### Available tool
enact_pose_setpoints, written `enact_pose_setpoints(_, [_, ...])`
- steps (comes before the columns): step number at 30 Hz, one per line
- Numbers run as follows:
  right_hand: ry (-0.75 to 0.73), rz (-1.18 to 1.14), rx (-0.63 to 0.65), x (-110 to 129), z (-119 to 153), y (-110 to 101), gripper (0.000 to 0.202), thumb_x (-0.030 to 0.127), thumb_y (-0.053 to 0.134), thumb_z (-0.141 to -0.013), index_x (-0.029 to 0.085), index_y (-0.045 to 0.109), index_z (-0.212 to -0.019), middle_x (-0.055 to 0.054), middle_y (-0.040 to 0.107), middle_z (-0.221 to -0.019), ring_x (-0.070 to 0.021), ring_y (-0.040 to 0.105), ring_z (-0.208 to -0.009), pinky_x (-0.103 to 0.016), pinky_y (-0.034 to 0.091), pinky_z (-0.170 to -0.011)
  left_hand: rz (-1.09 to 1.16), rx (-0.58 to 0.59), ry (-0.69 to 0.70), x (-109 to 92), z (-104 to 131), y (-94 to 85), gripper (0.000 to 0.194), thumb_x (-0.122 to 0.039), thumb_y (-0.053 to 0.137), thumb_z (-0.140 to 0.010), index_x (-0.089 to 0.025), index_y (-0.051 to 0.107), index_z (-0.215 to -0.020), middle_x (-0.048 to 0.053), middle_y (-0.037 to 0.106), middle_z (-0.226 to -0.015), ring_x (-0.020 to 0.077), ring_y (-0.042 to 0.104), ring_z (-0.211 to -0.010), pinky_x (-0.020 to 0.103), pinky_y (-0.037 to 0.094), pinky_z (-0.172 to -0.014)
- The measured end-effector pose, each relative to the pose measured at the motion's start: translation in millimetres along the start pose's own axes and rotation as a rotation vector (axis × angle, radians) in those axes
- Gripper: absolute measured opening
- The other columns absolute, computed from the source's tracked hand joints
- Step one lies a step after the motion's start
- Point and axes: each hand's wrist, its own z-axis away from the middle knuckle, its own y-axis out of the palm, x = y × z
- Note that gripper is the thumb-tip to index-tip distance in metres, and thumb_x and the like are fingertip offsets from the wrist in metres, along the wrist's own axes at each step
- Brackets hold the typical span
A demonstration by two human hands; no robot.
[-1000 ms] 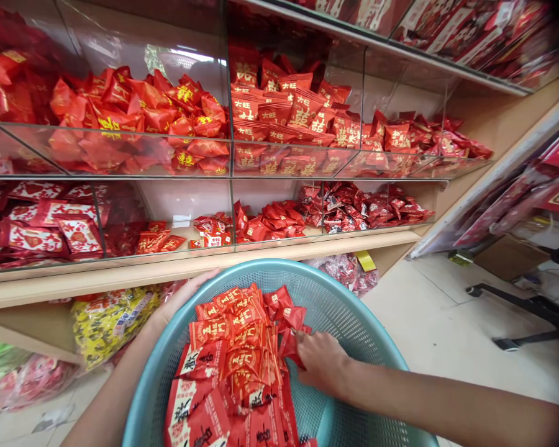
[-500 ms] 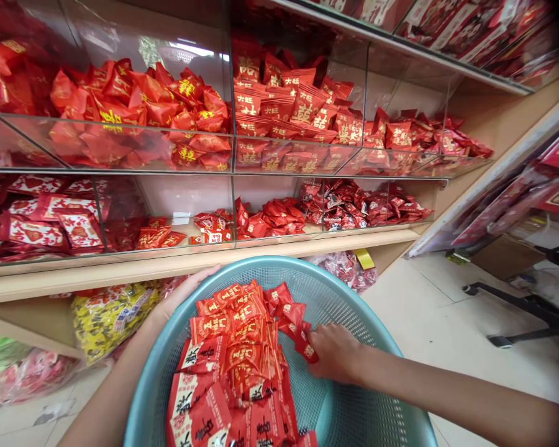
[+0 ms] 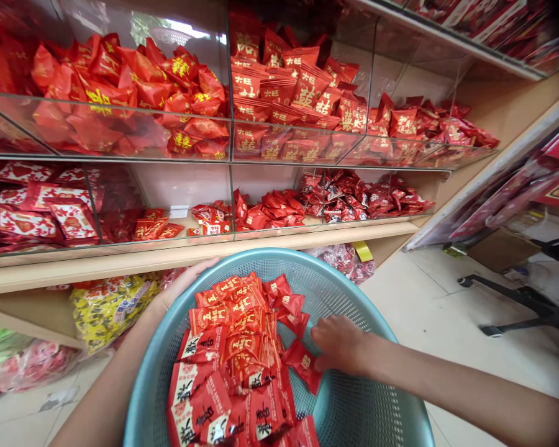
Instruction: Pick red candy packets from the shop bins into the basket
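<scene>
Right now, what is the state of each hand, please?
Left hand: against the teal basket; grip cannot be told.
Right hand: curled, touching a red packet; grip cannot be told.

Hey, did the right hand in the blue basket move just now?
Yes: judged against the wooden shelf edge, the right hand has moved a little to the right in the view.

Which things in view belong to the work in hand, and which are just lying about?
In the work:
turquoise mesh basket
left hand, against its outer side
right hand, at a small red packet inside
larger red packets beside that one

Apparently just lying about:
wrapped packets on glass-fronted shelves
yellow bag beneath
black wheeled chair base
</scene>
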Motion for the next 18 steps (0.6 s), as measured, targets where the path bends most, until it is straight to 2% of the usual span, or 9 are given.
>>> enact_pose_setpoints(2, [-0.08, 0.032, -0.053, -7.2, 1.7, -3.7, 0.025, 0.017, 0.055, -0.076, 0.012, 0.062, -0.099, -0.014, 0.066, -0.096, -0.0254, 0.064, -0.086, -0.032, 0.049, -0.068, 0.026, -0.014, -0.004, 1.5, -1.8, -1.2, 0.027, -0.025, 0.062, -0.072, -0.019, 0.067, -0.098, 0.002, 0.073, -0.086, 0.0208, 0.066, -0.087, 0.024, 0.052, -0.077])
enact_pose_setpoints(5, [-0.224, 0.001, -0.15, -7.9, -0.2, 2.5, 0.039, 0.006, 0.046, -0.074, 0.016, 0.054, -0.111, -0.011, 0.059, -0.113, -0.0224, 0.061, -0.091, -0.029, 0.048, -0.067, 0.046, -0.018, 0.021, 2.3, -2.7, -1.1, 0.03, -0.024, 0.062, -0.073, -0.021, 0.065, -0.102, 0.0, 0.073, -0.086, 0.0206, 0.066, -0.089, 0.025, 0.051, -0.08])
enact_pose_setpoints(7, [-0.169, -0.028, -0.149, -1.5, -3.5, 10.5, 0.04, 0.008, 0.048, -0.072, 0.013, 0.054, -0.111, -0.014, 0.057, -0.115, -0.0249, 0.06, -0.092, -0.031, 0.048, -0.067, 0.039, 0.005, -0.011, 2.2, -4.1, -1.6, 0.031, -0.027, 0.063, -0.073, -0.019, 0.064, -0.103, 0.002, 0.073, -0.086, 0.022, 0.066, -0.088, 0.027, 0.051, -0.081])
enact_pose_setpoints(11, [0.028, -0.089, -0.096, 14.0, -7.1, 17.3, 0.03, 0.016, 0.047, -0.073, 0.008, 0.062, -0.098, -0.017, 0.064, -0.097, -0.0287, 0.063, -0.083, -0.036, 0.048, -0.066, 0.034, 0.038, -0.047, 2.4, -9.5, -5.8, 0.032, -0.031, 0.062, -0.074, -0.016, 0.065, -0.103, 0.004, 0.073, -0.088, 0.0223, 0.067, -0.085, 0.027, 0.051, -0.08])
enact_pose_setpoints(15, [0.049, -0.142, -0.027, 22.6, -3.8, 13.9, 0.025, 0.028, 0.054, -0.07, 0.011, 0.068, -0.081, -0.015, 0.067, -0.09, -0.0292, 0.064, -0.079, -0.036, 0.049, -0.063, 0.042, 0.066, -0.09, 3.1, -12.7, -9.2, 0.035, -0.036, 0.062, -0.074, -0.016, 0.065, -0.102, 0.007, 0.072, -0.092, 0.0231, 0.068, -0.081, 0.03, 0.053, -0.077])
enact_pose_setpoints(18, [0.01, -0.146, 0.018, 27.6, -4.2, 18.4, 0.027, 0.036, 0.061, -0.067, 0.014, 0.069, -0.08, -0.013, 0.068, -0.09, -0.029, 0.064, -0.083, -0.037, 0.05, -0.068, 0.054, 0.069, -0.122, 3.0, -12.8, -9.6, 0.035, -0.038, 0.062, -0.074, -0.015, 0.066, -0.1, 0.008, 0.072, -0.088, 0.0229, 0.068, -0.077, 0.03, 0.054, -0.076])
